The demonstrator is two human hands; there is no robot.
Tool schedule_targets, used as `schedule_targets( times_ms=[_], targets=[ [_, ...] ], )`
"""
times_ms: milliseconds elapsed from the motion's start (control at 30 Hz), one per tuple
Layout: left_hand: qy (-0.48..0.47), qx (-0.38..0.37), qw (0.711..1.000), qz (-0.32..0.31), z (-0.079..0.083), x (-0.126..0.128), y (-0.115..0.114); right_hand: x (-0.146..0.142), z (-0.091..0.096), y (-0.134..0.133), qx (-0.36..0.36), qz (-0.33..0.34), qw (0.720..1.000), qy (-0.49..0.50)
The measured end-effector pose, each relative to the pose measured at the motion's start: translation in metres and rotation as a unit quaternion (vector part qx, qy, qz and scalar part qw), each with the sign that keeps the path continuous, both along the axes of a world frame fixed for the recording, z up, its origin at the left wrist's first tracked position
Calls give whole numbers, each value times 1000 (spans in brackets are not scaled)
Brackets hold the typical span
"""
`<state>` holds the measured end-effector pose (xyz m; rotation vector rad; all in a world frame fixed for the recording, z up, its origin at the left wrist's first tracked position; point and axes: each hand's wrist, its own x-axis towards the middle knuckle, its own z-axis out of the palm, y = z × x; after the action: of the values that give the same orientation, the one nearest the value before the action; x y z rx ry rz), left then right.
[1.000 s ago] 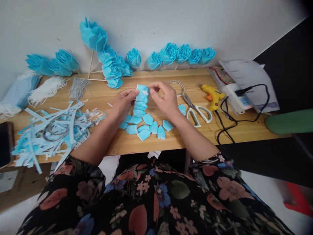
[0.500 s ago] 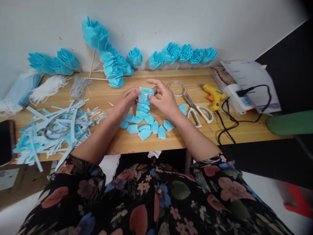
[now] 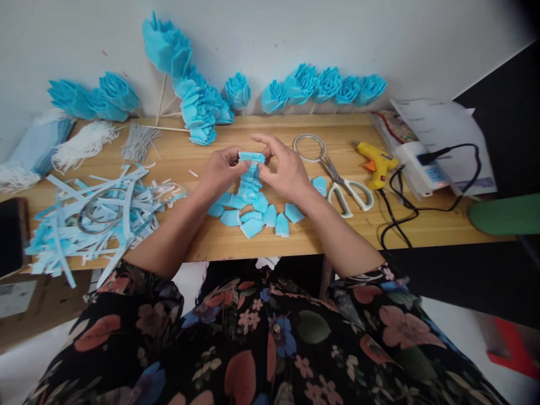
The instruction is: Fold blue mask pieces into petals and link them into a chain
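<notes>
Between my two hands is a pleated strip of light blue fabric [image 3: 252, 179], its upper edge level and its lower end hanging over loose pieces. My left hand [image 3: 223, 169] pinches the strip's left side, thumb in front. On the right side, my right hand [image 3: 283, 166] grips it between thumb and fingers, with the index finger stretched out above. Just below lie several pointed blue petal pieces [image 3: 252, 228] on the wooden table [image 3: 219, 247]. Scissors with white handles [image 3: 346, 188] rest to the right of my right hand, beside a roll of tape [image 3: 309, 147].
Blue fabric flowers [image 3: 198, 109] on sticks lean along the wall. Left are cut strips [image 3: 90, 222], white ear loops [image 3: 86, 147], grey wires [image 3: 138, 143], stacked masks [image 3: 42, 146] and a phone [image 3: 12, 236]. Right are a yellow glue gun [image 3: 376, 162] and a power strip [image 3: 422, 169] with black cable.
My left thumb has come in over the strip's front, and the strip's top edge is now folded and straighter. The whole view has shifted slightly.
</notes>
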<state>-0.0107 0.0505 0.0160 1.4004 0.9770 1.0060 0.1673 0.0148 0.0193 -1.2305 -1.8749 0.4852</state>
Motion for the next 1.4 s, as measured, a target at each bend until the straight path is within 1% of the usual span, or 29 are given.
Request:
schedule_targets(
  times_ms=[100, 200, 300, 367, 467, 500, 567, 700, 767, 867, 933, 967, 1033, 1100, 1400],
  targets=[
    [5, 7, 1000, 8, -3, -1, 2, 3, -2, 2, -10, 4, 1000, 18],
    [7, 15, 1000, 12, -5, -1, 3, 5, -5, 4, -14, 25, 999, 42],
    [-2, 21, 1000, 3, -5, -1, 4, 6, -8, 6, -19, 28, 998, 57],
    [-27, 2, 999, -17, -4, 0, 4, 7, -9, 8, -17, 4, 998, 57],
    [-76, -59, 994, -50, -5, 1, 7, 10, -11, 12, -11, -30, 998, 61],
    [-86, -74, 992, -53, -5, 1, 7, 11, -12, 13, -11, -33, 997, 64],
    [-89, -82, 991, -54, -7, 0, 8, 12, -13, 15, -14, -30, 997, 68],
    [-58, -53, 997, -25, -11, -3, 7, 12, -15, 16, -20, -15, 997, 68],
    [-49, -48, 998, 2, -12, -3, 7, 12, -13, 14, 1, -15, 998, 66],
    [-58, -52, 997, 28, -11, -1, 6, 12, -8, 11, 83, -54, 995, 27],
    [-69, -55, 995, 37, -10, 0, 6, 12, -4, 8, 130, -83, 988, -30],
    [-74, -56, 995, 37, -10, 0, 5, 11, -2, 7, 142, -88, 984, -61],
    [-81, -56, 995, 33, -9, 1, 4, 11, -2, 6, 147, -81, 980, -109],
    [-86, -56, 994, 25, -9, 1, 4, 11, -3, 7, 145, -71, 977, -137],
    [-68, -51, 996, 11, -4, 1, 1, 11, -7, 9, 152, -77, 975, -143]
  ],
)
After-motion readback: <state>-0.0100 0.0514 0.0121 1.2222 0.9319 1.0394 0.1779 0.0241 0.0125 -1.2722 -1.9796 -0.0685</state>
